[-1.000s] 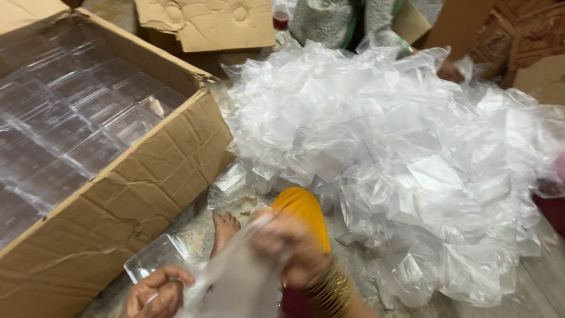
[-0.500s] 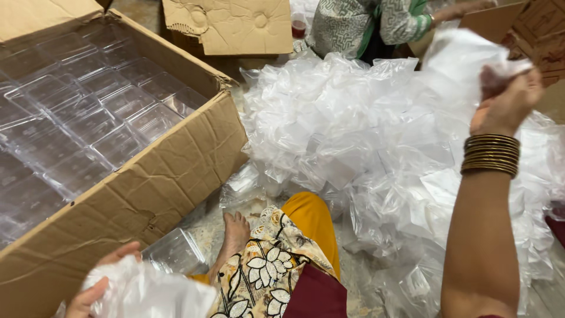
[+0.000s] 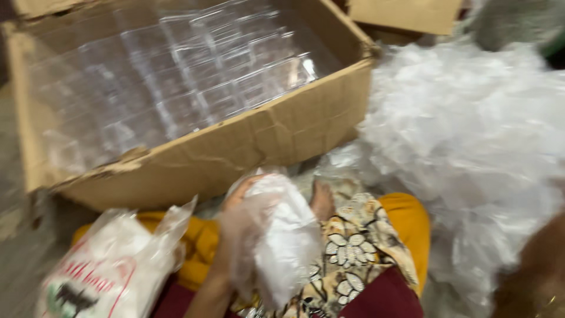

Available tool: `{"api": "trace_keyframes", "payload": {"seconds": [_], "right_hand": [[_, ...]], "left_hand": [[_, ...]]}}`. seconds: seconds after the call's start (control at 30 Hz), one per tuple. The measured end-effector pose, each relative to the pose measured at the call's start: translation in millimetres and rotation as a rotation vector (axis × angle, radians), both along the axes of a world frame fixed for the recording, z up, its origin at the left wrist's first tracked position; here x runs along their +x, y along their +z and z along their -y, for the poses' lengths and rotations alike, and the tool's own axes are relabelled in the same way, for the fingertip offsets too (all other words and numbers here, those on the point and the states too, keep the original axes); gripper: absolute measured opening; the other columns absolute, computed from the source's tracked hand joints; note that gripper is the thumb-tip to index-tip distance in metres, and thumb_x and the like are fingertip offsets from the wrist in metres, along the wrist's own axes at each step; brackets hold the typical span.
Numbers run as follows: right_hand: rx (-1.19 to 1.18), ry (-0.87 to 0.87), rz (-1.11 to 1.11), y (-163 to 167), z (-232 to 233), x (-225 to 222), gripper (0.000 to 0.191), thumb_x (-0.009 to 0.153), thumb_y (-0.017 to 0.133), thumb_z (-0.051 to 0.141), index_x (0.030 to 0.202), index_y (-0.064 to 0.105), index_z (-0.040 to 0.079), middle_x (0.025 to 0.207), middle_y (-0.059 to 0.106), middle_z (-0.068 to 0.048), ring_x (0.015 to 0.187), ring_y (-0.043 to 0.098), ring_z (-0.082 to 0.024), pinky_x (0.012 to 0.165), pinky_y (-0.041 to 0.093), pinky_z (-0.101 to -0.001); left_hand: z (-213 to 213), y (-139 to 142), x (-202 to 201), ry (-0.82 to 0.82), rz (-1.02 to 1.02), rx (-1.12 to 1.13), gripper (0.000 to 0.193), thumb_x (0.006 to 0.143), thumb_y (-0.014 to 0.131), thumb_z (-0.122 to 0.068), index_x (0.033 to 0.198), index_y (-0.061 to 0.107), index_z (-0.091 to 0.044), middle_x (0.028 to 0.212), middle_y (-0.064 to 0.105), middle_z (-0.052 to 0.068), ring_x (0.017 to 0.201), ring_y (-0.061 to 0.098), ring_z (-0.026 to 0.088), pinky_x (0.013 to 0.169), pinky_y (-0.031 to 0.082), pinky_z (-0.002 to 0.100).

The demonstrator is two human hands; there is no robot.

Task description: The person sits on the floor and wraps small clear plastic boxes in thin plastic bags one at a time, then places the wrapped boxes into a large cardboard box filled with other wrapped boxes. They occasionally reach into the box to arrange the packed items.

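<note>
Left hand grips a clear plastic bag over lap.

A thin, clear plastic bag, crumpled and filmy with whitish contents showing through, upright and slightly tilted over the lap, draped across the left hand that grips it from the left side, just below the cardboard box wall.
</note>
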State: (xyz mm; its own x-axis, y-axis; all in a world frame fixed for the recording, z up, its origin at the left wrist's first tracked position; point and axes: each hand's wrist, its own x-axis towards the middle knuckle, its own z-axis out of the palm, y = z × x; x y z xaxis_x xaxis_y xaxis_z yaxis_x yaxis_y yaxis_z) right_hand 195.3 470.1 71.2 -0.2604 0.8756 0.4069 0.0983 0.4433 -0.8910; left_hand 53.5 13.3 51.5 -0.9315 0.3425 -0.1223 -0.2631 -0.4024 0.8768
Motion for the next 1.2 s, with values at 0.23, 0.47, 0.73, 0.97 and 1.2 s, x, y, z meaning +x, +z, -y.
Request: {"api": "trace_keyframes", "payload": {"seconds": [0.23,0.47,0.73,0.97,1.2], "right_hand": [[0.031,1.040,0.166,14.0,309.8,-45.9,0.109,0.068,0.082,0.053,0.153,0.035,0.004,0.143,0.047,-0.014,0.122,0.051,-0.024,0.102,0.045,-0.0371],[-0.366,0.970,0.256,-11.1,313.7,-88.1,0.022,0.090,0.060,0.002,0.109,0.069,0.000,0.100,0.071,-0.005,0.083,0.065,-0.016,0.073,0.056,-0.0318],[-0.406,1.060,0.323,-19.9,309.2,-84.6,0.031,0.087,0.069,0.010,0.118,0.070,0.005,0.091,0.068,-0.001,0.091,0.066,-0.010,0.103,0.046,-0.0312],[-0.503,1.011,0.331,-33.1,306.6,-81.2,0.021,0.090,0.073,0.020,0.102,0.081,0.006,0.077,0.073,-0.003,0.075,0.065,-0.013,0.077,0.055,-0.0307],[-0.381,1.161,0.226,-42.1,302.1,-83.9,0.020,0.089,0.073,0.012,0.107,0.074,0.004,0.100,0.073,-0.005,0.095,0.069,-0.009,0.089,0.057,-0.0246]], "left_hand": [[-4.5,11.0,18.8,0.267,-0.431,-0.360,0.012,0.091,0.073,-0.005,0.094,0.061,-0.003,0.096,0.066,0.006,0.085,0.062,0.009,0.075,0.051,0.022],[13.6,-2.4,4.5,0.208,-0.218,-0.030,0.013,0.099,0.072,-0.014,0.097,0.068,-0.002,0.093,0.064,0.003,0.083,0.057,0.009,0.074,0.047,0.025],[13.3,-22.4,6.9,0.093,-0.195,0.017,0.010,0.096,0.075,-0.013,0.093,0.070,-0.005,0.083,0.067,-0.003,0.076,0.058,0.003,0.070,0.047,0.019],[8.6,-33.8,7.5,0.113,-0.131,0.103,0.011,0.093,0.079,-0.009,0.088,0.070,-0.005,0.087,0.064,-0.001,0.079,0.059,0.006,0.073,0.049,0.022],[7.8,-36.8,6.6,0.092,-0.191,0.122,0.020,0.087,0.083,-0.009,0.085,0.063,-0.011,0.094,0.061,-0.002,0.089,0.058,0.006,0.081,0.050,0.022]]}}
